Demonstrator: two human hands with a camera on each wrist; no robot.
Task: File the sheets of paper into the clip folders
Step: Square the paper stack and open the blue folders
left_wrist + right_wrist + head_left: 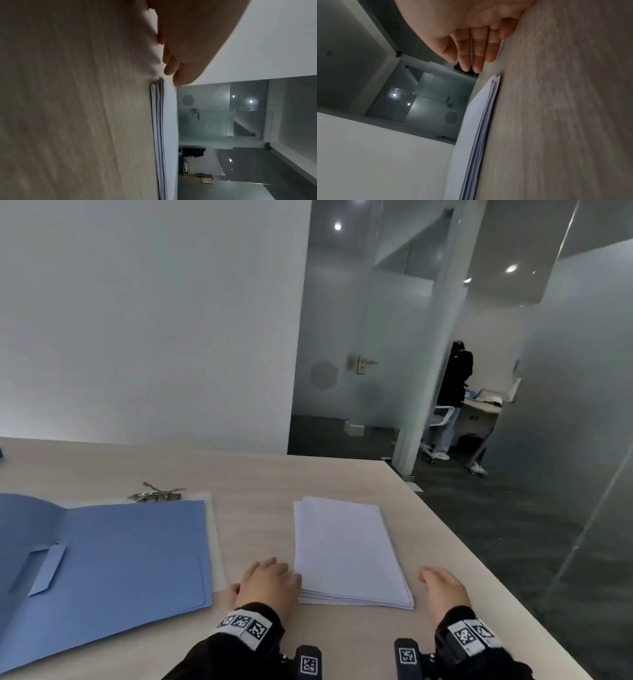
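Nearest, at six o'clock on the pale wood-grain table (260, 481), the left hand (265, 582) lies with relaxed fingers against the left edge of the stack of white sheets (346, 549), its grip holding nothing, while the right hand (443, 589) rests just beside the stack's right edge, fingers straight and together, likewise holding nothing. Further out at nine o'clock the open blue folder (130, 556), smooth card with a folded tab, is cut off by the frame's left edge, and its metal clip (156, 494) at the far edge is too small to make out clearly.
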